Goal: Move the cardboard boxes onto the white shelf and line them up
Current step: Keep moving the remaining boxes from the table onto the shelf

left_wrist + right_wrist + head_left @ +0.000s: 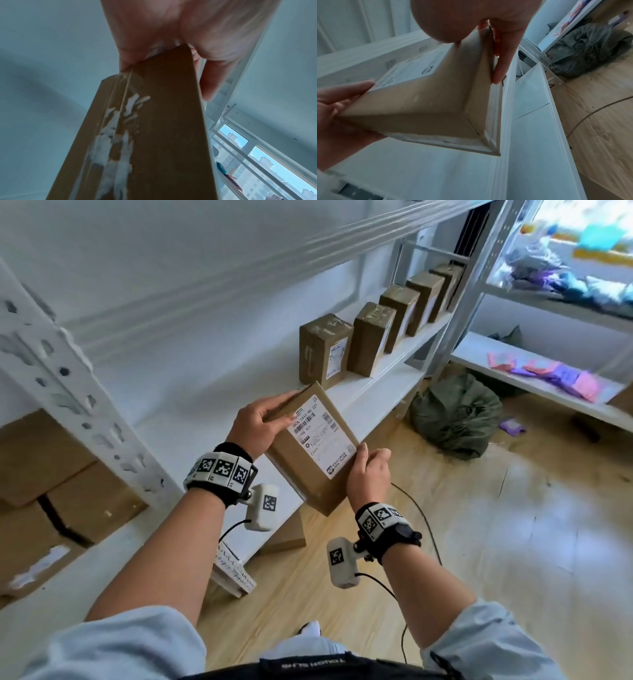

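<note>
Waistband (pixel 313 663) reads "TOUGH SLIMS" upside down; box label (pixel 322 436) illegible

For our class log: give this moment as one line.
left hand grips cardboard box | right hand grips it | box above white shelf, unplaced

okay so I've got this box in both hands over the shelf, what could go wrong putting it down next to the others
Each hand, left hand and right hand, has its grip only at a corner of the held box, so it could twist or slip.

It is tilted; set down that way, it may tip against the nearest box in the row.

The row stands near the white shelf front edge, so a nudge might push one off.
</note>
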The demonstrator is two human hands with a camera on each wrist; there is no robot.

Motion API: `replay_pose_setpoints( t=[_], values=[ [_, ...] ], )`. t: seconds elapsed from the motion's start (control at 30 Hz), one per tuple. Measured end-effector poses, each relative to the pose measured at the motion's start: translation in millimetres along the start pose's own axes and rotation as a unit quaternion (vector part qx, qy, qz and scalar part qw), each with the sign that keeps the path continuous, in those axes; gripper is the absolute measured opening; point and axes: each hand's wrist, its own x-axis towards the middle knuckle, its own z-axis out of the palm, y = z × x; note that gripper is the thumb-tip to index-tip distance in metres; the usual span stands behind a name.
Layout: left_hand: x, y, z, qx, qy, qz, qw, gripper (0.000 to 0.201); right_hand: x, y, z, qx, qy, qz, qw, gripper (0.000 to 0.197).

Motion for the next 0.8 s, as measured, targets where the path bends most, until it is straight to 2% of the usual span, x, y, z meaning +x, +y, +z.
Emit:
replay_pose_setpoints(
  t=[0.13, 0.33, 0.47, 0.57, 0.7, 0.8],
  values=[
    [58, 1, 12, 0.009, -0.019, 0.015, 1.000, 0.041, 43, -8, 14, 0.001, -0.007, 0.030, 1.000, 0.038],
    [120, -26, 28, 0.100, 0.003, -0.004, 0.995, 0.044, 101, -16, 37, -0.021, -0.043, 0.045, 0.998, 0.042],
    [146, -37, 37, 0.139, 0.028, 0.022, 0.990, 0.051, 142, -26, 59, -0.044, -0.118, 0.044, 0.991, 0.042],
    [169, -41, 37, 0.212, 0.056, 0.041, 0.975, 0.055, 175, -37, 83, -0.042, -0.187, 0.036, 0.981, 0.051],
    [197, -35, 37, 0.271, 0.106, 0.035, 0.956, 0.055, 215, -54, 114, -0.025, -0.287, 0.032, 0.957, 0.052],
    [217, -38, 41, 0.309, 0.129, 0.017, 0.942, 0.055, 243, -67, 131, 0.004, -0.334, 0.054, 0.941, 0.055]
  ],
)
